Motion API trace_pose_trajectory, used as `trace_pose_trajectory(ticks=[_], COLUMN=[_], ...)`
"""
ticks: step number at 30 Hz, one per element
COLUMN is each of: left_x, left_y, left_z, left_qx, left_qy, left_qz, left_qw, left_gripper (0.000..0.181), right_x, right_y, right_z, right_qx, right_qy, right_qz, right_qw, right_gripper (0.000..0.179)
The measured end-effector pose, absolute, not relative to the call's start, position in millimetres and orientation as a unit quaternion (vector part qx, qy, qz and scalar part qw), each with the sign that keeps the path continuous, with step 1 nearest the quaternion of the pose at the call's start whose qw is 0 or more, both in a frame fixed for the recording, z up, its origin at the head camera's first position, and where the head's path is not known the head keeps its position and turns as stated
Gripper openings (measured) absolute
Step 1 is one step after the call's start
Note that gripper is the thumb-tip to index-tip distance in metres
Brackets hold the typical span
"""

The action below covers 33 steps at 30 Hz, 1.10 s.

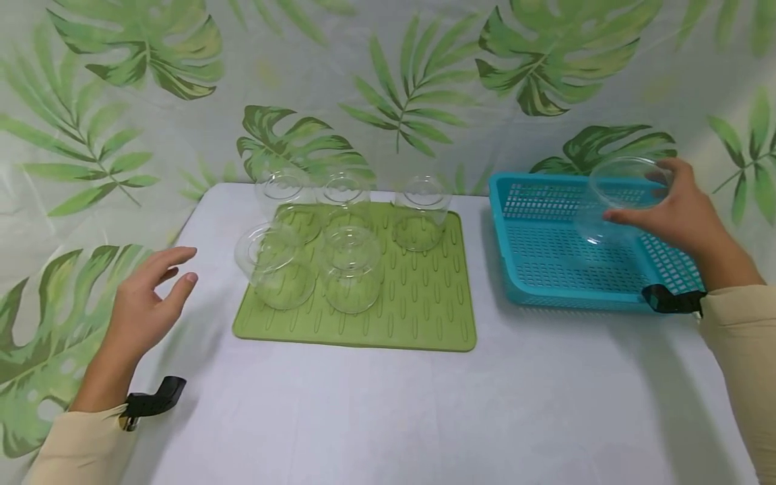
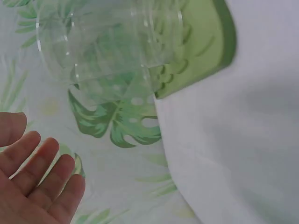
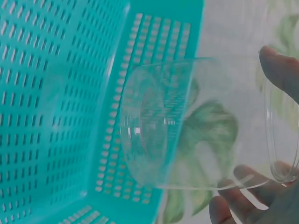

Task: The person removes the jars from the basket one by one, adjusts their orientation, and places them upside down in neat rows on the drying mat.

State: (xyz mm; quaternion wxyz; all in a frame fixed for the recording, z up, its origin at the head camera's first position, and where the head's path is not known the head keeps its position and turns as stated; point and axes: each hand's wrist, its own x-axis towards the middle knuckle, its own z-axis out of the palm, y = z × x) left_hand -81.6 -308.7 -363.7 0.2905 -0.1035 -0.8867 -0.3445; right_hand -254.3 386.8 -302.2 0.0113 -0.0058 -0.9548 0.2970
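My right hand (image 1: 685,209) grips a clear plastic cup (image 1: 621,195) near its rim, thumb on one side and fingers on the other. The cup hangs over the blue basket (image 1: 515,293), rim up and slightly tilted, its base toward the basket. In the right wrist view the see-through cup (image 3: 196,126) lies between thumb and fingers. My left hand (image 1: 148,296) hovers left of the green mat (image 1: 418,330), holding nothing, fingers apart from the thumb. Several clear cups (image 1: 351,276) stand on that mat; the front left cup (image 1: 281,269) is nearest to this hand.
A white cloth (image 1: 388,417) covers the table. Behind and at the left hangs a leaf-print cloth (image 1: 424,81). The basket stands to the right of the mat, with a strip of white cloth between them. Another clear cup (image 1: 421,215) stands at the mat's back right.
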Motion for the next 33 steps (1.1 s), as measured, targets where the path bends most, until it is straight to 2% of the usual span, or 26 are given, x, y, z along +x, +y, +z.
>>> trace_pose_trajectory(ticks=[7,14,21,28,33], left_x=[-90,-104,-109,-108,-110], left_y=[-298,-277,-252,-235,-225], left_z=[-353,-337,-324,-317,-315], left_qx=[-0.113,-0.105,-0.134,-0.156,-0.175], left_qy=[-0.863,-0.844,-0.835,-0.823,-0.826], left_qz=[-0.38,-0.411,-0.433,-0.457,-0.447], left_qw=[0.312,0.329,0.312,0.3,0.296], left_gripper=[0.042,0.041,0.043,0.045,0.047], right_x=[-243,-230,-217,-200,-196], right_y=[366,347,322,302,291], right_z=[-295,-289,-285,-285,-283], right_qx=[0.04,0.062,0.084,0.075,0.098], right_qy=[-0.956,-0.957,-0.96,-0.96,-0.952], right_qz=[0.287,0.28,0.257,0.26,0.269], right_qw=[0.046,0.048,0.072,0.075,0.106], right_gripper=[0.117,0.118,0.123,0.123,0.121])
